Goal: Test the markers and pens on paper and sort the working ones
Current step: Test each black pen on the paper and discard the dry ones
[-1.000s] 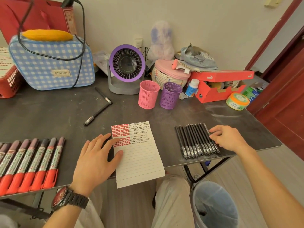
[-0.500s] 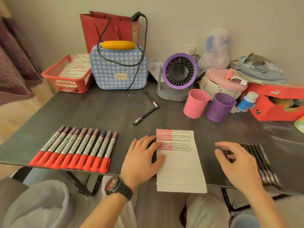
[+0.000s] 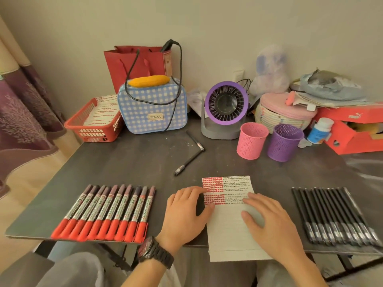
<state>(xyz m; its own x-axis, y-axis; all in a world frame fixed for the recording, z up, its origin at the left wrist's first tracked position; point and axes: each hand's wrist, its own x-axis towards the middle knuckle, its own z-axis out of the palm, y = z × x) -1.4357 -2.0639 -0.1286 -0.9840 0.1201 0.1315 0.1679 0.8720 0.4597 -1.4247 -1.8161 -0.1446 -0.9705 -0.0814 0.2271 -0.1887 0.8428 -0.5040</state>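
Markers (image 3: 103,212) rowed at table's (image 3: 145,162) near left, pens (image 3: 333,216) at near right, paper (image 3: 232,235) between. Left hand (image 3: 184,212) flat on paper's left edge, right hand (image 3: 269,222) flat on it, fingers spread, holding nothing.

Both hands (image 3: 228,218) flat — fingers straight.

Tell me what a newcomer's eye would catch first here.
Two rows stand out: red-capped markers at the near left of the table and black pens at the near right. Between them, the left hand and right hand rest on lined paper bearing red and black test marks.
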